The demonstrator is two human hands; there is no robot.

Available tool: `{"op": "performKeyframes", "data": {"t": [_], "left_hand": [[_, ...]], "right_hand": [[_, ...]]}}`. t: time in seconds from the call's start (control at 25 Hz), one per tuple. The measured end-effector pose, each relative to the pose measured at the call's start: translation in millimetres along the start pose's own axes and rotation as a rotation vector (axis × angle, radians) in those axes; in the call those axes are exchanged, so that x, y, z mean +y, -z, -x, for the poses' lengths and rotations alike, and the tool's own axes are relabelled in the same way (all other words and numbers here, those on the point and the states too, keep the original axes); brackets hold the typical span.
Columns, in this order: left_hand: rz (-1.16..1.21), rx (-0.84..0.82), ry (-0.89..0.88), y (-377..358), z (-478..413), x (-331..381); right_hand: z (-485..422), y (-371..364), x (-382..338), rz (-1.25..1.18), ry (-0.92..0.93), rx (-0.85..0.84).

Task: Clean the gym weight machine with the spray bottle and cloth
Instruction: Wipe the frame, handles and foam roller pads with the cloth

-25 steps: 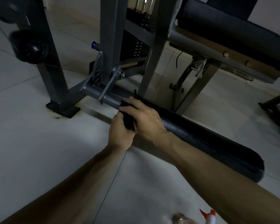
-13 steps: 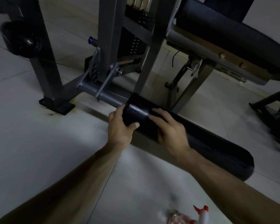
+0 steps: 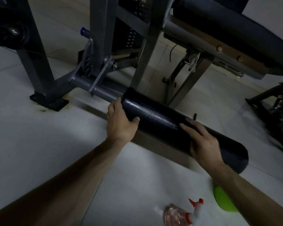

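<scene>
The weight machine's black roller pad [image 3: 155, 118] lies low over the floor on a grey steel bar [image 3: 103, 92]. My left hand [image 3: 119, 123] grips the pad's left end, thumb on top. Farther right, my right hand [image 3: 203, 144] lies over the pad with its fingers curved across it and the thumb underneath. A dark cloth [image 3: 190, 120] shows just past its fingertips; most of the cloth is hidden under the hand. The spray bottle [image 3: 178, 216], clear with a red trigger, lies on the floor tiles near the bottom edge, touched by neither hand.
The grey machine frame [image 3: 101, 38] and its foot plate [image 3: 49, 101] stand behind the pad. A padded bench [image 3: 235, 30] runs across the upper right, with dark equipment [image 3: 274, 108] at the far right. A green object [image 3: 222, 199] sits partly behind my right forearm.
My right hand has slid with the cloth to the right along the pad, away from my left hand. My left hand now grips the pad's left end. The green object has come into view.
</scene>
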State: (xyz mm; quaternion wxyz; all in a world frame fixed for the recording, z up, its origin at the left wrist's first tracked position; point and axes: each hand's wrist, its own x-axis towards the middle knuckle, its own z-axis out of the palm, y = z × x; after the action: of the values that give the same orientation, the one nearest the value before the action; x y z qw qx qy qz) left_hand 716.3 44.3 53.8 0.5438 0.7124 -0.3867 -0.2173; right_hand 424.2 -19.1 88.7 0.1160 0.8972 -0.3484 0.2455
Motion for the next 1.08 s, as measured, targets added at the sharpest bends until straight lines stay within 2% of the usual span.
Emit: {"op": "performKeyframes", "data": {"t": [0.08, 0.16, 0.24, 0.32, 0.4, 0.48, 0.56, 0.72, 0.88, 0.96, 1.08], "left_hand": [[-0.111, 0.001, -0.034, -5, 6, 7], [-0.294, 0.0, -0.138, -14, 16, 14], [-0.447, -0.014, -0.286, -23, 27, 21], [-0.524, -0.04, -0.409, -37, 38, 28], [-0.574, -0.074, -0.494, -50, 48, 33], [-0.609, -0.12, -0.577, -68, 57, 38], [-0.634, -0.176, -0.645, -86, 64, 45], [-0.705, -0.266, -0.746, -128, 80, 61], [-0.816, -0.268, -0.729, -149, 89, 69], [-0.867, -0.233, -0.72, -153, 91, 69], [-0.894, -0.189, -0.724, -153, 91, 67]], "right_hand": [[16, 9, 10, 0.011, -0.173, 0.042], [5, 0, -7, -0.018, -0.265, 0.101], [-29, -19, -42, -0.096, -0.201, 0.089], [-55, -32, -63, -0.135, -0.079, -0.004], [-57, -31, -55, -0.094, 0.033, -0.06], [-26, -17, -21, -0.052, 0.056, -0.069], [22, 3, 23, -0.007, -0.019, -0.024], [110, 49, 97, 0.062, -0.324, 0.04], [111, 45, 89, 0.002, -0.536, 0.175], [76, 24, 56, -0.069, -0.519, 0.182], [49, 12, 36, -0.09, -0.299, 0.078]]}}
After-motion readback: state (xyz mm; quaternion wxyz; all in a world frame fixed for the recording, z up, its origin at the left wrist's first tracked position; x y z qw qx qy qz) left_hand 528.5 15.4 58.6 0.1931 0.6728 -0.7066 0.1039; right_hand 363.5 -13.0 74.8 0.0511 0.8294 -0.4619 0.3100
